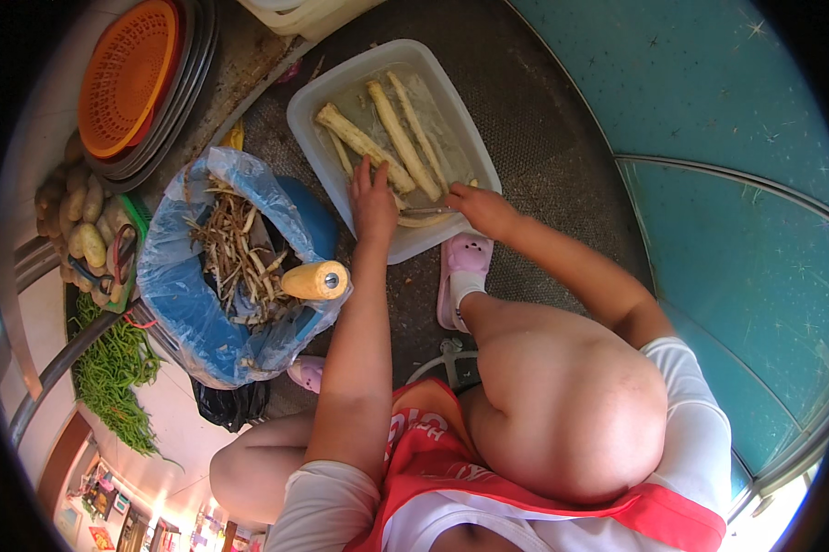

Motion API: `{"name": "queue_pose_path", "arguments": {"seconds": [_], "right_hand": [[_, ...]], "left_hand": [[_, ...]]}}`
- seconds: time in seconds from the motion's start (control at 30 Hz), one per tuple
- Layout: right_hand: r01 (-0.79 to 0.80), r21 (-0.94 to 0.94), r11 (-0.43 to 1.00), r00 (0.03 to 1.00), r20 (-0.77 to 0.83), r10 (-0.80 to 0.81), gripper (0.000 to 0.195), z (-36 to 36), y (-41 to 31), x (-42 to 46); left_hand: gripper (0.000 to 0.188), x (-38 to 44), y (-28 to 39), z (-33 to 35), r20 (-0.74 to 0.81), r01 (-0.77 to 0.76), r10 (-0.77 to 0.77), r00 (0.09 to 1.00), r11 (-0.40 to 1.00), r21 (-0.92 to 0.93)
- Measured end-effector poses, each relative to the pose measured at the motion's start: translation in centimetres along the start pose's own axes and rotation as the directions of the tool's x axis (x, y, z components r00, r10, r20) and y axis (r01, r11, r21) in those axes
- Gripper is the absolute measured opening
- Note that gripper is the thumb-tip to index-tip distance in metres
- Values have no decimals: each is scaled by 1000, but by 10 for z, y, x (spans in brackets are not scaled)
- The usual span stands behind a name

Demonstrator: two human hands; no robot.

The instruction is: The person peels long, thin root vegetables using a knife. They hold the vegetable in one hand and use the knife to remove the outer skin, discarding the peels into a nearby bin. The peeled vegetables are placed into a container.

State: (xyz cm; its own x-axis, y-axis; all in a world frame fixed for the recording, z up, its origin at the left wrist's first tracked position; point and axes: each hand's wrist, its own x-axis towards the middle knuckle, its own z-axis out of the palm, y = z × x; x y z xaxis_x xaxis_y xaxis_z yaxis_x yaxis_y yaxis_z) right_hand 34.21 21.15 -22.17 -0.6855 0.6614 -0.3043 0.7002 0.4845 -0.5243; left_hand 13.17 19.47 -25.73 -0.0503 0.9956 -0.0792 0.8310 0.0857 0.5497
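A white plastic basin (395, 48) stands on the dark floor and holds several long peeled pale roots (404, 141) in cloudy water. My left hand (376, 203) reaches over the basin's near left part, its fingers at the lower end of a thick root; whether it grips anything cannot be told. My right hand (482, 209) is at the basin's near right edge, its fingers closed on one end of a thin metal tool (425, 210), perhaps a peeler or small knife. The tool lies across between both hands, just above a pale root piece (425, 221).
Left of the basin stands a blue bin with a clear plastic liner (173, 276), full of root scraps; a wooden handle (316, 280) rests at its rim. Beyond are orange colander (128, 76), potatoes (87, 245) and green chillies (114, 372). Teal panels (725, 124) curve along the right.
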Motion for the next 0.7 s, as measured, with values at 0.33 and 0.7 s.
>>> {"name": "queue_pose_path", "arguments": {"seconds": [0.33, 0.7], "right_hand": [[23, 95, 995, 999, -39, -19, 30, -10, -2, -8], [-328, 91, 940, 918, -204, 340, 33, -51, -28, -23]], "left_hand": [[39, -33, 9, -9, -44, -80, 95, 994, 961, 265], [46, -68, 51, -12, 186, -173, 167, 968, 985, 14]]}}
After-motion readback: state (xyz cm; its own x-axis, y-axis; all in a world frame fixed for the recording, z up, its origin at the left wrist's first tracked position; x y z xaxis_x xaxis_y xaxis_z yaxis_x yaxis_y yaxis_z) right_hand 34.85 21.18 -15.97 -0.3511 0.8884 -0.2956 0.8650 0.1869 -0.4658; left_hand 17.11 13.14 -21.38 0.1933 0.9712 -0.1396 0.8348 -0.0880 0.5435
